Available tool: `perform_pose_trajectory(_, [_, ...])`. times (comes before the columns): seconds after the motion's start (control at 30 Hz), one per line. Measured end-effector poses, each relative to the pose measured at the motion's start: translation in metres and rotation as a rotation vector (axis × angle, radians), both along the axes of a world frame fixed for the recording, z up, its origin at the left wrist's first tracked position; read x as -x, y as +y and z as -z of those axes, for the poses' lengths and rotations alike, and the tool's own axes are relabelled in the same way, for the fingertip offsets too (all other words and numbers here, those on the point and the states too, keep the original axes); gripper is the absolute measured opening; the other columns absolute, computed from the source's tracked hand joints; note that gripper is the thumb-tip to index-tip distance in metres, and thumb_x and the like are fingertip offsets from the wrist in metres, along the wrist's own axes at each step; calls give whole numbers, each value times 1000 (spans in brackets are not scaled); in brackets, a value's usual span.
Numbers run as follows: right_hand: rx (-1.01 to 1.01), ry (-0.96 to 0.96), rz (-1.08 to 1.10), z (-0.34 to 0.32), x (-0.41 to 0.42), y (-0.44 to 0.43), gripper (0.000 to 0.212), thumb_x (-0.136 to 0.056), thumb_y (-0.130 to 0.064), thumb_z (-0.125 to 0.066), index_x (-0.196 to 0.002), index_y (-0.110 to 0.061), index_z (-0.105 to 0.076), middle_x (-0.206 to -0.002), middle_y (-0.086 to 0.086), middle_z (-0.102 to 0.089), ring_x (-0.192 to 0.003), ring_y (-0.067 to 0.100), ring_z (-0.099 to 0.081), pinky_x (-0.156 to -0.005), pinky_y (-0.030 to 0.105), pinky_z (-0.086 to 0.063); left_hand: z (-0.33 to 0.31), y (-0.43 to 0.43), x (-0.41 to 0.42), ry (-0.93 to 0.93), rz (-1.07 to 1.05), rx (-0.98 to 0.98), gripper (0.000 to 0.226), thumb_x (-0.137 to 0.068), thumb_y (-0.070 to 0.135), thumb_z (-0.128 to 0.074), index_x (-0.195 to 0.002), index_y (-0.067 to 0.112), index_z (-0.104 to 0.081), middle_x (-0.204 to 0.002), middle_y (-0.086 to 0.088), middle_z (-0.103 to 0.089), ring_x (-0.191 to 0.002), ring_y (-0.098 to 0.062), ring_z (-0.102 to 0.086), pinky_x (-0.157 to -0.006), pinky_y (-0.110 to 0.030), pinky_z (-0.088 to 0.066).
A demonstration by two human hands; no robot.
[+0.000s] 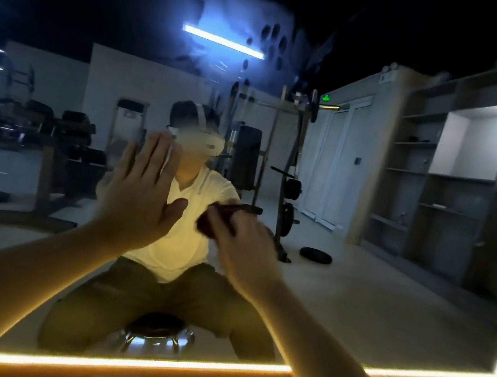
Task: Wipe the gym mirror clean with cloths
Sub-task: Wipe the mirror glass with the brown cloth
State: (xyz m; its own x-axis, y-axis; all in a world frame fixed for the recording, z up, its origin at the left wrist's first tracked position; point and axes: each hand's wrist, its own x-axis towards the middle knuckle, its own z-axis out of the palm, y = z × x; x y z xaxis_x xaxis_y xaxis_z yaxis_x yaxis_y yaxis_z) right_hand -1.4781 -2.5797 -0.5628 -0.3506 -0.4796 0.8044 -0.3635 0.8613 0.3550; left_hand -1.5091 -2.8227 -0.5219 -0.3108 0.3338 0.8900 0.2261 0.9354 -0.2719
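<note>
The right hand (244,247) bunches a dark cloth (206,225) just ahead of its knuckles at the mirror (355,288). Beside it, the left hand (140,196) presses flat on the glass, fingers straight. The cloth looks soft and light, and is best held wadded.

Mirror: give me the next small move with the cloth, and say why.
Probably slide the dark red cloth, gripped in the right hand, up the mirror: hazy blotches show near the reflected ceiling light, well above the cloth, while the left hand is held flat and holds nothing.

no legible text; green sign (325,97) above the door (337,160)
</note>
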Motion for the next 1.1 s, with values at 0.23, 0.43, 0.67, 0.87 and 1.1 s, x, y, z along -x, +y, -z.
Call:
perform_pose_trajectory(0.23, [907, 144, 295, -44, 8, 49, 52, -103, -30, -44, -152, -15, -34, -127, 15, -46, -98, 26, -60, -77, 31, -53, 3, 4, 8, 31, 67, -36, 88, -102, 56, -36, -164, 2, -4, -171, -25, 0, -159, -39, 2, -127, -62, -8])
perform_pose_trajectory(0.43, [748, 79, 0, -28, 14, -103, 35, -101, -35, -46, -136, -41, -44, -117, -11, -40, -103, 14, -52, -81, 29, -47, -12, -16, -3, 60, 151, 24, 71, -100, 35, -40, -162, 5, -24, -169, -24, -18, -158, -38, -12, -128, -58, -11])
perform_pose_trajectory(0.67, [172, 94, 32, -85, 5, -37, 25, -103, -52, -42, -106, -41, -64, -92, -7, -66, -83, 15, -63, -77, 38, -55, -96, -26, 17, 160, 183, 20, 69, -105, 38, -28, -163, 2, -18, -170, -23, -12, -160, -35, -8, -127, -58, -12])
perform_pose_trajectory(0.87, [822, 291, 324, -137, 28, 64, 54, -105, -32, -47, -156, -21, -38, -126, 16, -49, -92, 17, -50, -83, 32, -53, -109, -6, 32, 197, 114, -28, 77, -105, 48, -23, -164, 0, -6, -171, -24, -4, -160, -35, 0, -127, -60, -10])
perform_pose_trajectory(1.1, [600, 252, -64, -123, 33, -107, 52, -104, -40, -40, -146, -13, -53, -110, 12, -49, -89, 16, -43, -72, 26, -29, -119, -16, 21, 284, 258, -19, 57, -104, 26, -36, -153, -2, -39, -160, -26, -37, -149, -41, -35, -121, -59, -27])
